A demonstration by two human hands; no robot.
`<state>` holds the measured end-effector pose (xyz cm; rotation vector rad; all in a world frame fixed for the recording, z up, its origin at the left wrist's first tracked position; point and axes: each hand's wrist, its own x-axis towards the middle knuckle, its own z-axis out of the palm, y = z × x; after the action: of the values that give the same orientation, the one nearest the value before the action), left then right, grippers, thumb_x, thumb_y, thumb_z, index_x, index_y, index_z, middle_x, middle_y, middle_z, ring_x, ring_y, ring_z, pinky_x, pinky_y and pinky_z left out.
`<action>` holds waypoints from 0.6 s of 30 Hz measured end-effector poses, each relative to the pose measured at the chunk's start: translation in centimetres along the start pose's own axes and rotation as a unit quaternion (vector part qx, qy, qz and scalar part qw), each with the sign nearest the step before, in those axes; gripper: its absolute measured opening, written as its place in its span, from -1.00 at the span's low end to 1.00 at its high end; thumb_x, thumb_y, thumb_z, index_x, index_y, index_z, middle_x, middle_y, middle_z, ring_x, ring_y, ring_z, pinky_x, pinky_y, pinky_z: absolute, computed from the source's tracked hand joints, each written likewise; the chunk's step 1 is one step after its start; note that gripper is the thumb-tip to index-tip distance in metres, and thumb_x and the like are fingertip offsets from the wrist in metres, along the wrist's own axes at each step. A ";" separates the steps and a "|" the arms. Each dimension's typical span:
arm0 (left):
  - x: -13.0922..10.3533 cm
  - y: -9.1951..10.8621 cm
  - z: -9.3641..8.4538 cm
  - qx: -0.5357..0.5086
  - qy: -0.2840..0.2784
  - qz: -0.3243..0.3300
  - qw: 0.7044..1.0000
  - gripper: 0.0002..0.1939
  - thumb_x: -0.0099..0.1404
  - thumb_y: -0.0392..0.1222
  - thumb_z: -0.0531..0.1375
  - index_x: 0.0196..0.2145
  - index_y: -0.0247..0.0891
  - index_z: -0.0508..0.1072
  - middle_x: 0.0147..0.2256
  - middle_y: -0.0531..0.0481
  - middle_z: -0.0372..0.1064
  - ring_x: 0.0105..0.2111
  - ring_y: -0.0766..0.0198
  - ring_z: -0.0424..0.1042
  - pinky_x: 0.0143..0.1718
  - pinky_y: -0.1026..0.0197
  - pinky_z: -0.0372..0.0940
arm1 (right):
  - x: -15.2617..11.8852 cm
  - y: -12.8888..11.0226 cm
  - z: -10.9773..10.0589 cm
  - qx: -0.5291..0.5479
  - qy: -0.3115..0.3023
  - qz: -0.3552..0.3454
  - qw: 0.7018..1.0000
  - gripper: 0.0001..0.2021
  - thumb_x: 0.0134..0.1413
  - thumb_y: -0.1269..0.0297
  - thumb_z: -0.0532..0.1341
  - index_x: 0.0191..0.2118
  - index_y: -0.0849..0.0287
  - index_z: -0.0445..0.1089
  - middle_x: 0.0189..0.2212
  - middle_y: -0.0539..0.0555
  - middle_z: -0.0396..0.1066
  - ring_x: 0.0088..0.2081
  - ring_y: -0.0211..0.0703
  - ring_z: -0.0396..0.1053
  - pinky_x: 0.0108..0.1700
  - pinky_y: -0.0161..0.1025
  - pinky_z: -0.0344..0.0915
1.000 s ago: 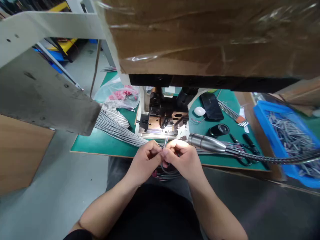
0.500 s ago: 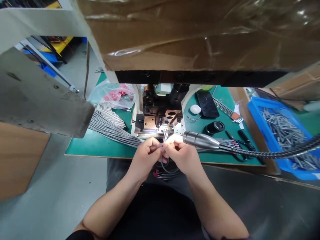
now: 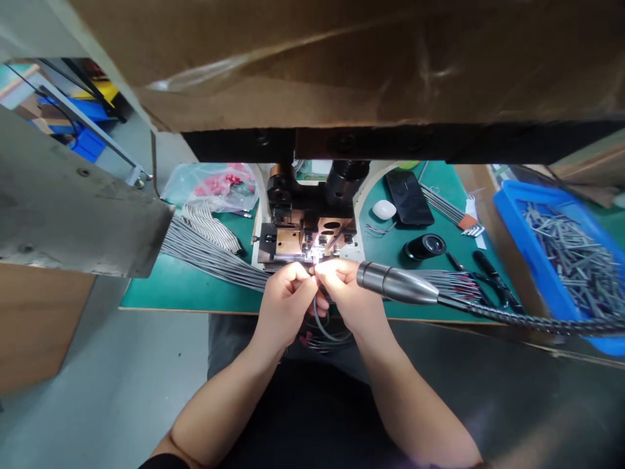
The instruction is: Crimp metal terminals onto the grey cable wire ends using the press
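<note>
Both hands meet at the front of a metal machine [image 3: 288,242], pinching the end of a grey cable [image 3: 318,315] between them. My left hand [image 3: 289,293] has its thumb and forefinger pressed together on the cable. From the other side my right hand [image 3: 344,286] pinches at the same spot, its fingertips brightly lit. The cable's tip lies at the lit front of the machine, where glare hides its wires. Below the hands the cable loops down toward more cables with pink ends [image 3: 306,339] over the lap.
A metal lamp head [image 3: 396,283] on a flexible neck sits just right of my right hand. Grey cables [image 3: 209,257] lie left. Rightward are a black phone [image 3: 409,197], a loupe [image 3: 424,247], scissors and a blue bin [image 3: 525,247]. A cardboard-covered part [image 3: 312,78] hangs above.
Both hands have moved slightly forward to the machine with the cable end; the coloured wires seen between them before are now lost in glare. The camera view has shifted a little.
</note>
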<state>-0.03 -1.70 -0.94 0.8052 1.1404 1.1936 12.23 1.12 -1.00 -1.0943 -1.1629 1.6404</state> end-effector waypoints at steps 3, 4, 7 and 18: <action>0.3 0.0 -0.1 0.005 -0.001 -0.003 1.000 -0.75 0.33 -0.24 0.17 -0.50 -0.22 0.27 -0.61 0.11 0.44 -0.65 0.35 0.39 -0.57 0.32 0.30 | 0.3 0.3 -0.1 0.051 -0.015 -0.002 0.999 -0.73 0.25 0.17 0.25 -0.46 0.14 0.37 -0.72 -0.11 0.32 -0.69 -0.26 0.28 -0.61 -0.30 0.31; 0.3 0.0 -0.1 0.007 -0.004 -0.005 1.000 -0.76 0.34 -0.23 0.17 -0.49 -0.22 0.28 -0.61 0.11 0.45 -0.65 0.35 0.40 -0.56 0.32 0.30 | 0.3 0.4 -0.1 0.063 -0.011 -0.007 0.998 -0.73 0.24 0.15 0.27 -0.45 0.14 0.37 -0.73 -0.11 0.32 -0.70 -0.27 0.27 -0.62 -0.30 0.31; 0.5 0.2 -0.1 0.016 -0.008 -0.014 1.000 -0.77 0.35 -0.19 0.18 -0.47 -0.23 0.32 -0.61 0.08 0.46 -0.64 0.33 0.42 -0.56 0.31 0.31 | 0.5 0.6 0.0 0.087 0.004 -0.010 0.996 -0.74 0.19 0.10 0.32 -0.42 0.14 0.37 -0.73 -0.12 0.31 -0.72 -0.27 0.25 -0.64 -0.29 0.30; 1.0 0.3 0.0 0.019 0.004 -0.041 0.999 -0.74 0.31 -0.17 0.20 -0.53 -0.24 0.35 -0.62 0.07 0.46 -0.66 0.32 0.43 -0.59 0.33 0.32 | 0.8 -0.2 0.1 0.086 -0.018 -0.006 0.996 -0.60 0.17 0.02 0.33 -0.55 0.12 0.29 -0.74 -0.12 0.24 -0.70 -0.29 0.23 -0.65 -0.31 0.24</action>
<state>-0.16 -0.65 -0.88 0.7743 1.1950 1.1117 11.90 1.90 -0.90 -0.9500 -1.0286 1.7223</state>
